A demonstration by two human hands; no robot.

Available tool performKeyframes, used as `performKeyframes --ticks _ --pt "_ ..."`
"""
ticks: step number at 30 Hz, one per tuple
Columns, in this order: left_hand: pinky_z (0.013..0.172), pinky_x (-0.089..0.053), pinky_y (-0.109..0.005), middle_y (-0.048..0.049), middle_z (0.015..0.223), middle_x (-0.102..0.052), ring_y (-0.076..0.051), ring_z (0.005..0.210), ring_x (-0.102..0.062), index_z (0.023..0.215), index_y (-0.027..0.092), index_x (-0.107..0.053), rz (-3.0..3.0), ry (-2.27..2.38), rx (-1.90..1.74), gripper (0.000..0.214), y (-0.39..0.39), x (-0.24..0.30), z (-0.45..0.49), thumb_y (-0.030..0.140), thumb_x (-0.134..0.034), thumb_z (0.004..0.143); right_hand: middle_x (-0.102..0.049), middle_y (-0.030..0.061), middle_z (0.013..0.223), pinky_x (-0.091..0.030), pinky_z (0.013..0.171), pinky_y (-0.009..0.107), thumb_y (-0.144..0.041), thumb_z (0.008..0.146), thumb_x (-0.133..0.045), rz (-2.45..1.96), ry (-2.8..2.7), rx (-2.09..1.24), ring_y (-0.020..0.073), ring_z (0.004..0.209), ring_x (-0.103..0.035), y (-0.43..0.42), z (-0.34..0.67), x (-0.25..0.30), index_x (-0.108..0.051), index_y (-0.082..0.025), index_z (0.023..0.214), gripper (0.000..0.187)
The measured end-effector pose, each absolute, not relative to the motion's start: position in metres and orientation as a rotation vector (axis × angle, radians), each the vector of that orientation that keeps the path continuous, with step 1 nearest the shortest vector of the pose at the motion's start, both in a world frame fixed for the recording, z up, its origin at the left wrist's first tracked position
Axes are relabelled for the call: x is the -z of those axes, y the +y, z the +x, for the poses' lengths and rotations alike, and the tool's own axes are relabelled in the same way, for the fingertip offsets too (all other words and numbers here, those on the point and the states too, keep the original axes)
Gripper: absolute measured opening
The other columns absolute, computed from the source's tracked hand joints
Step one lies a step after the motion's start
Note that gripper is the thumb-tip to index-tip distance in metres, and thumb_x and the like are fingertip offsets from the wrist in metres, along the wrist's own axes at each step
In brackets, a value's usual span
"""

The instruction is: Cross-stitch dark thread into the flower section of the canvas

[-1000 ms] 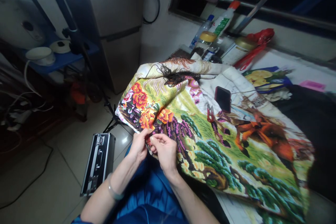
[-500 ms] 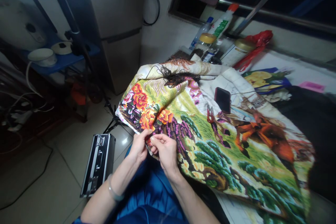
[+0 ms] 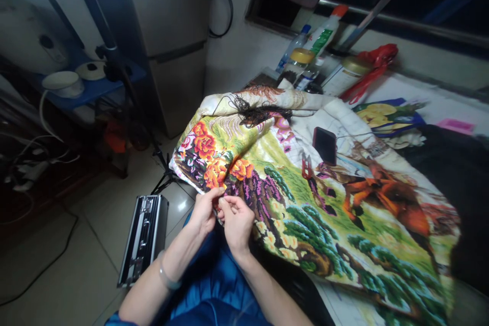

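Observation:
A large cross-stitch cloth (image 3: 263,163) with flowers, trees and a brown horse drapes over the table and down toward my lap. At its near left edge my left hand (image 3: 204,211) grips the fabric between thumb and fingers. Close beside it, my right hand (image 3: 236,219) is closed in a pinch at the same edge; whatever is between its fingertips is too small to make out. On the cloth lie a tangle of dark thread (image 3: 260,112), small red-handled thread snips (image 3: 306,165) and a dark phone (image 3: 324,145).
Bottles (image 3: 293,48), a gold-lidded jar (image 3: 300,61) and a red plastic bag (image 3: 378,58) stand along the wall. A black-and-silver case (image 3: 143,239) sits on the tiled floor at left, near a tripod (image 3: 164,178). Behind is a fridge (image 3: 171,51).
My right hand has shifted slightly left and its wrist has turned a little. My left hand stays at the cloth edge, almost unmoved.

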State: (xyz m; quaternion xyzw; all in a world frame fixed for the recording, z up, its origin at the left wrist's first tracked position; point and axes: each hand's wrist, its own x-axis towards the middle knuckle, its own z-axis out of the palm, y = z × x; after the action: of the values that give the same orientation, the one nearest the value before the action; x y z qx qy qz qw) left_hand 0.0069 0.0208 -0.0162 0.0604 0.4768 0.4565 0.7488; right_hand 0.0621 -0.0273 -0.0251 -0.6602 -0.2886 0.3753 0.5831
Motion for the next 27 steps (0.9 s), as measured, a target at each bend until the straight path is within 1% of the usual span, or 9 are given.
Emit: performKeyframes --ticks 3,6,9,13,18,22,25,27 --pt "0.033 -0.026 -0.019 0.0042 0.042 -0.051 -0.006 0.036 -0.042 0.047 0.013 -0.056 0.131 1.046 -1.002 0.022 0.023 0.015 0.008 0.017 -0.076 0.04 -0.058 0.0003 0.049 -0.044 0.041 0.022 -0.039 0.072 -0.062 -1.555 -0.734 -0.793 0.0122 0.042 -0.053 -0.026 0.061 0.027 -0.064 -0.016 0.069 0.024" --pt "0.035 -0.028 -0.019 0.0048 0.041 -0.05 -0.005 0.037 -0.042 0.046 0.013 -0.054 0.131 1.047 -1.009 0.021 0.023 0.013 0.008 0.015 -0.075 0.041 -0.061 0.0016 0.053 -0.046 0.044 0.023 -0.04 0.074 -0.061 -1.574 -0.781 -0.73 0.0123 0.043 -0.053 -0.025 0.061 0.029 -0.065 -0.016 0.07 0.025" --pt "0.035 -0.028 -0.019 0.0055 0.04 -0.048 -0.005 0.037 -0.041 0.045 0.014 -0.053 0.13 1.045 -1.014 0.021 0.023 0.011 0.009 0.015 -0.073 0.042 -0.062 0.0018 0.055 -0.046 0.044 0.023 -0.041 0.075 -0.061 -1.579 -0.783 -0.731 0.0121 0.043 -0.053 -0.025 0.061 0.029 -0.065 -0.016 0.071 0.026" --pt "0.032 -0.024 -0.02 0.0068 0.038 -0.044 -0.005 0.034 -0.038 0.043 0.015 -0.05 0.118 1.043 -1.019 0.021 0.023 0.007 0.01 0.016 -0.071 0.041 -0.061 0.0012 0.053 -0.045 0.043 0.023 -0.039 0.075 -0.06 -1.565 -0.781 -0.757 0.0121 0.042 -0.052 -0.024 0.062 0.03 -0.065 -0.016 0.071 0.024" --pt "0.031 -0.023 -0.02 0.0074 0.038 -0.042 -0.006 0.032 -0.038 0.042 0.016 -0.048 0.115 1.031 -1.02 0.023 0.023 0.007 0.011 0.016 -0.071 0.041 -0.061 0.0013 0.055 -0.046 0.047 0.024 -0.039 0.075 -0.06 -1.575 -0.791 -0.714 0.012 0.044 -0.053 -0.023 0.063 0.032 -0.066 -0.015 0.071 0.024" --pt "0.032 -0.024 -0.02 0.0074 0.039 -0.043 -0.006 0.032 -0.037 0.044 0.016 -0.049 0.108 1.007 -1.006 0.022 0.022 0.01 0.011 0.017 -0.071 0.043 -0.06 0.0009 0.053 -0.047 0.046 0.023 -0.041 0.074 -0.062 -1.564 -0.766 -0.818 0.0128 0.046 -0.054 -0.026 0.068 0.031 -0.07 -0.014 0.078 0.029" --pt "0.032 -0.024 -0.019 0.0063 0.041 -0.045 -0.006 0.033 -0.039 0.046 0.015 -0.051 0.098 0.993 -0.994 0.022 0.021 0.012 0.01 0.018 -0.073 0.042 -0.064 0.003 0.06 -0.049 0.046 0.023 -0.041 0.071 -0.066 -1.546 -0.74 -0.954 0.0142 0.051 -0.059 -0.029 0.072 0.027 -0.071 -0.014 0.084 0.031" --pt "0.033 -0.025 -0.019 0.0054 0.042 -0.047 -0.006 0.034 -0.04 0.047 0.014 -0.052 0.094 0.985 -0.99 0.023 0.021 0.012 0.009 0.018 -0.075 0.041 -0.066 0.0033 0.062 -0.051 0.046 0.023 -0.039 0.068 -0.069 -1.524 -0.701 -0.989 0.0146 0.052 -0.062 -0.028 0.074 0.023 -0.069 -0.014 0.084 0.03"
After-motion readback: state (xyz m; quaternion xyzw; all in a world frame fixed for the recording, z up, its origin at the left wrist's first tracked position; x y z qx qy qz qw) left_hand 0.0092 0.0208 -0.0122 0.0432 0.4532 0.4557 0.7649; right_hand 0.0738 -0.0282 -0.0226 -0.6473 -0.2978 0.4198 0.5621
